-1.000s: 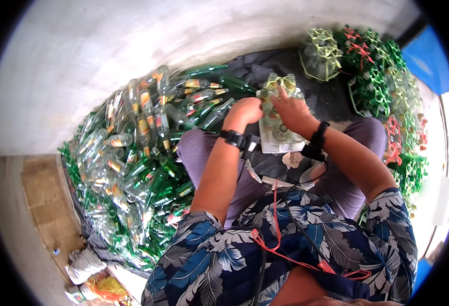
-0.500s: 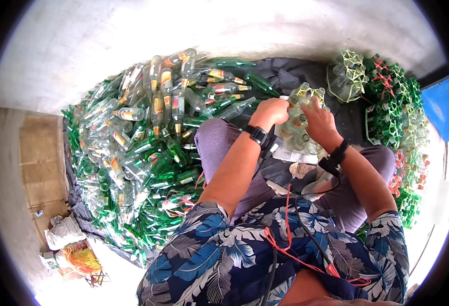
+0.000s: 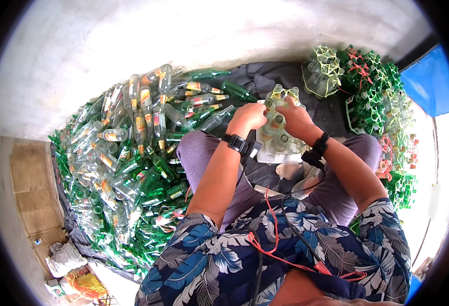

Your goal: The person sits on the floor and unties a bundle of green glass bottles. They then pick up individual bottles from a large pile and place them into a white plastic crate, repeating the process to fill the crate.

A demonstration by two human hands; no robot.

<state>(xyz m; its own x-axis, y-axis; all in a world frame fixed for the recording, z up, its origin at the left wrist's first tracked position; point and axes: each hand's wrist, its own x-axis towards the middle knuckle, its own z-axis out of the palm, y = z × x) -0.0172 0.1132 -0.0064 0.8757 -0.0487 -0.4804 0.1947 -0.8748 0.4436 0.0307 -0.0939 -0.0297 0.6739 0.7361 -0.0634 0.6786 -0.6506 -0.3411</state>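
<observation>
A cluster of clear glass bottles (image 3: 284, 137) stands upright between my knees on a white slab (image 3: 269, 156). Pale yellow-green cord (image 3: 278, 95) runs about the bottle necks. My left hand (image 3: 250, 118) is closed at the left side of the cluster, its fingertips against the necks; what it grips is hidden. On the right, my right hand (image 3: 297, 121) reaches over the tops with fingers bent together among the necks, and what lies between them is too small to make out.
A large heap of loose green and clear bottles (image 3: 148, 163) lies to my left. Tied bundles of green bottles (image 3: 367, 112) are stacked at the right, with a clear corded bundle (image 3: 322, 74) beside them. A pale wall (image 3: 193, 30) rises behind. Coloured cord (image 3: 86, 284) lies lower left.
The whole scene has shifted left in the view. Both hands stay at the bottle cluster; my right hand's fingers are lower and more bent among the necks.
</observation>
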